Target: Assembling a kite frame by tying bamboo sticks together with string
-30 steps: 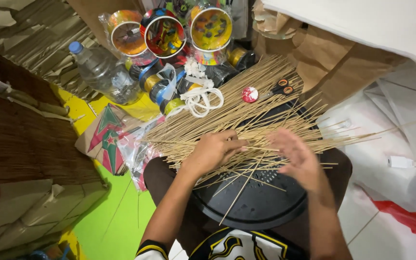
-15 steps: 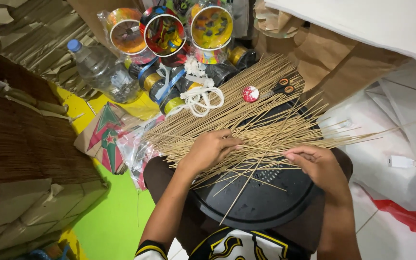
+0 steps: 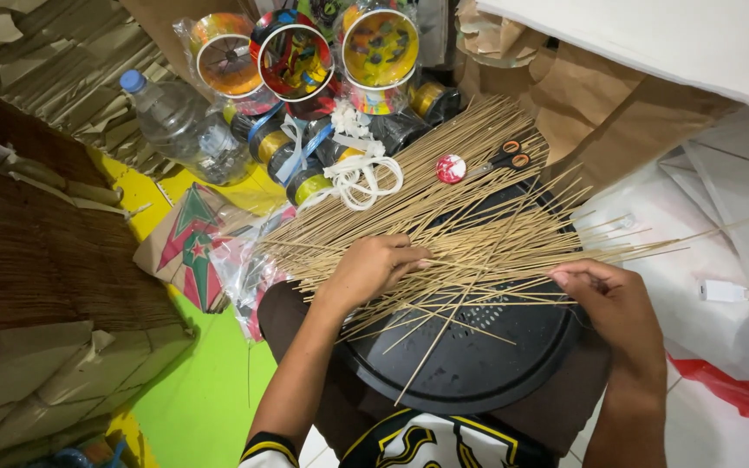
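Bamboo sticks [image 3: 470,225], thin and pale, lie fanned across a round black perforated tray [image 3: 470,364] resting on the seated person's lap. Left hand [image 3: 373,269] lies palm down on the near edge of the pile, fingers curled and pressed together over several sticks. Right hand [image 3: 617,303] sits at the tray's right rim, thumb and fingers pinching the ends of a few sticks. Beyond the pile: a small red-and-white round object [image 3: 451,168], scissors [image 3: 506,159] with dark handles, and a coil of white cord [image 3: 359,180]. Farther back stand thread spools [image 3: 292,160], three colourful reels [image 3: 295,59] and a clear plastic bottle [image 3: 179,126]. Stacked brown paper [image 3: 36,260] lies at left.
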